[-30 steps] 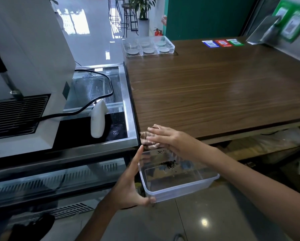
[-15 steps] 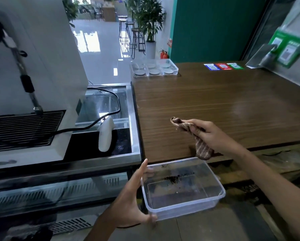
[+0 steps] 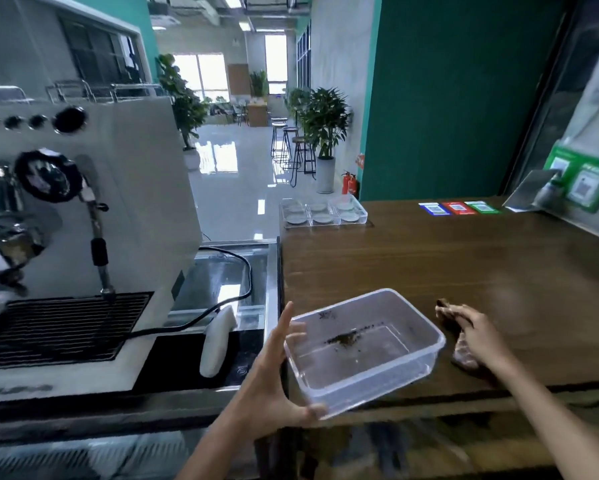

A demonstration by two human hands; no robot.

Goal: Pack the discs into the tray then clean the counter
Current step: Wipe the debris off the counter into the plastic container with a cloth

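My left hand (image 3: 268, 382) grips the left end of a clear plastic tub (image 3: 391, 372) and holds it over the near left corner of the brown wooden counter (image 3: 447, 268). Dark crumbs (image 3: 343, 338) lie on the tub's bottom. To its right, my right hand (image 3: 480, 332) is closed on a brownish cloth (image 3: 464, 353) that hangs onto the counter. At the counter's far left corner sits a clear compartment tray (image 3: 360, 218) with several grey discs (image 3: 297, 220) in it.
A white espresso machine (image 3: 135, 202) with a steam wand stands on the steel unit at left. A black cable and a white handheld device (image 3: 216, 344) lie beside it. Coloured code cards (image 3: 459, 207) and a green sign stand (image 3: 582, 181) occupy the far right.
My left hand has lifted the tub from below the counter's edge up over the counter. My right hand has moved the cloth to the right. My view has tilted upward.
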